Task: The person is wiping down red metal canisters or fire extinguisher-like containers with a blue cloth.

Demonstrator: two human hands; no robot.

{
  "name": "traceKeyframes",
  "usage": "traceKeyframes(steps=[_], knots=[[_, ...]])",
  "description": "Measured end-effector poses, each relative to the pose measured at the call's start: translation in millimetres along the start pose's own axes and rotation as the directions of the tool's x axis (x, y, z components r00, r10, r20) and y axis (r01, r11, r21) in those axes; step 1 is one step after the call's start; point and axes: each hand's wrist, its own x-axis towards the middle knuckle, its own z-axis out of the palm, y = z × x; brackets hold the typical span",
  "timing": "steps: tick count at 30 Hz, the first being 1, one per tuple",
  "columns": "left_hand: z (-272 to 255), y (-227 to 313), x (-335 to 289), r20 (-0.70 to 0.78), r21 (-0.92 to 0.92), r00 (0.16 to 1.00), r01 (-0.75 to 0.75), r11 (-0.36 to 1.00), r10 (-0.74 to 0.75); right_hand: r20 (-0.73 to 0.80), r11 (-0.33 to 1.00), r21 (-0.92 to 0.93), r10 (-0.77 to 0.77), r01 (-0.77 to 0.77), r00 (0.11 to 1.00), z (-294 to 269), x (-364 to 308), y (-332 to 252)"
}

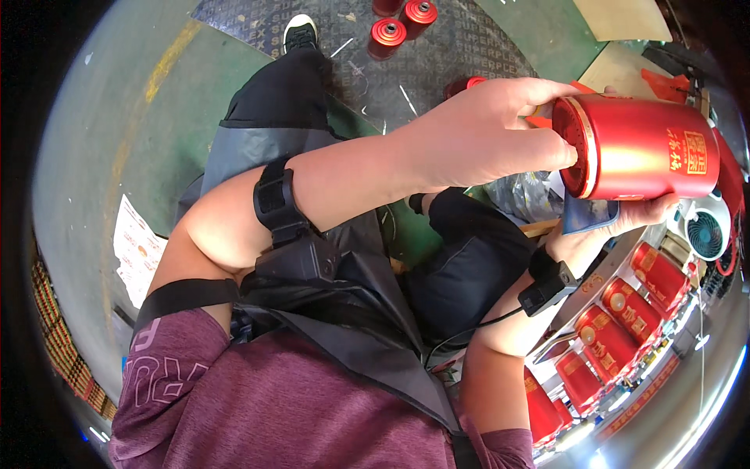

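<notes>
Off to the right, held in midair, a glossy red canister (641, 144) is lying sideways between both hands, the left hand (504, 129) clamping its rimmed end, thumb pressed in, the right hand (634, 216) cupping it underneath, perhaps with a blue pad (591, 216) coming between. Too hard a thumb push could be sliding that smooth shell off the palm, toward the clear plastic (519, 195) below.

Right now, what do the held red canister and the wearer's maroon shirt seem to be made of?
Red canister: probably painted metal, satin finish, judging by smooth, bright highlights; coated plastic is possible. Maroon shirt: matte knit fabric, possibly synthetic, given its fine streaked texture.
</notes>
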Motion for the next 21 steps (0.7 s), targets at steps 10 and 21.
traceKeyframes(steps=[10,21], knots=[[2.3,0.5,-2.5,-0.035,-0.043,0.999,-0.009,0.999,0.008,0.091,0.997,0.073,0.024,-0.031,0.996,-1.1,-1.9,3.5],[-0.3,-0.3,-1.6,-0.009,0.040,1.000,0.001,0.999,0.000,0.077,0.999,0.042,0.014,-0.017,0.997,-1.2,-2.8,1.0]])
